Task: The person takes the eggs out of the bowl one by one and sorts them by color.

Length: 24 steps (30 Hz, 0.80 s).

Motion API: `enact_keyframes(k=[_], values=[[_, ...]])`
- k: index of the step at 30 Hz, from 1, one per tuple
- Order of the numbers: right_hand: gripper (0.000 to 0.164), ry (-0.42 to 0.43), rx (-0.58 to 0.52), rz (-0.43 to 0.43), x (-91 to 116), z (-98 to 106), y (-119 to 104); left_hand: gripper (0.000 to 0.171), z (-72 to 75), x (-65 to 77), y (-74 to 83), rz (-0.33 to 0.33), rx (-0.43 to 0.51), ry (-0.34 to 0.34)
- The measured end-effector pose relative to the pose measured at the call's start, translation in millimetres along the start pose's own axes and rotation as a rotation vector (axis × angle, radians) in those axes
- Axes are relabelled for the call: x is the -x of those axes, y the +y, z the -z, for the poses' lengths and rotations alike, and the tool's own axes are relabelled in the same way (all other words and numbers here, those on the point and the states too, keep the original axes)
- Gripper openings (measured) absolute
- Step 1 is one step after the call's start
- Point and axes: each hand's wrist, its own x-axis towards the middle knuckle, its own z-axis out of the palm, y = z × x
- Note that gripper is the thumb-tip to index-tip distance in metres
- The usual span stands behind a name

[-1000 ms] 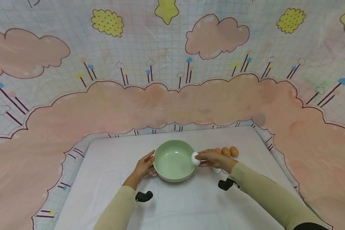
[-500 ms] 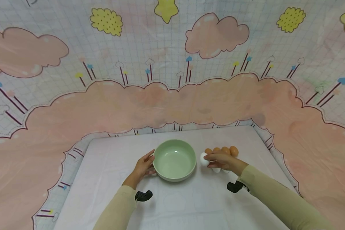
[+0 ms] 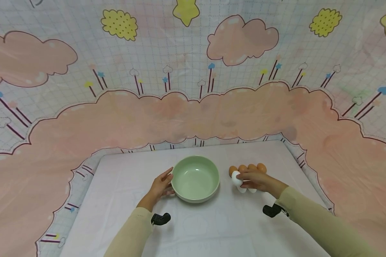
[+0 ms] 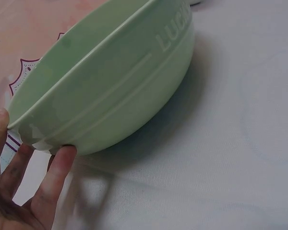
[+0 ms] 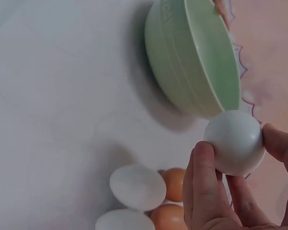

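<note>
A light green bowl [image 3: 195, 198] stands on the white table. My left hand [image 3: 159, 188] rests against its left side, thumb at the rim and fairly straight, spread fingers touching the outer wall, as the left wrist view shows. My right hand [image 3: 255, 180] pinches a white egg [image 3: 236, 178] between thumb and fingers, to the right of the bowl. In the head view this egg is just in front of a row of several brown eggs [image 3: 233, 170]. More white eggs [image 5: 138, 187] lie on the table beneath the right hand, partly hidden by it in the head view.
The white-covered table [image 3: 122, 185] ends at a back edge beyond the bowl. Behind it hangs a printed cloth [image 3: 193, 117] with pink clouds and yellow stars. A black wrist device [image 3: 161, 219] sits at the left wrist, another [image 3: 271, 210] at the right.
My right hand has moved right, carrying the white egg from the bowl's right rim to the egg group. The brown eggs show more fully. The left hand and bowl have stayed put.
</note>
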Motion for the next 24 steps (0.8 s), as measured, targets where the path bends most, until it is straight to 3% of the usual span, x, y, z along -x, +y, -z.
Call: enact_keyframes(k=[14, 17, 21, 24], values=[[0.061, 0.105, 0.033, -0.013, 12, 33, 8, 0.050, 0.6, -2.1, -1.0, 0.003, -0.004, 0.006], [0.058, 0.113, 0.012, -0.022, 14, 40, 9, 0.050, 0.5, -1.4, -0.2, 0.004, -0.002, 0.003], [0.041, 0.134, -0.034, -0.028, 16, 51, 12, 0.050, 0.6, -1.2, -0.2, 0.008, -0.003, 0.000], [0.040, 0.151, -0.041, -0.033, 19, 58, 13, 0.050, 0.7, -1.7, -0.6, 0.008, -0.001, 0.001]])
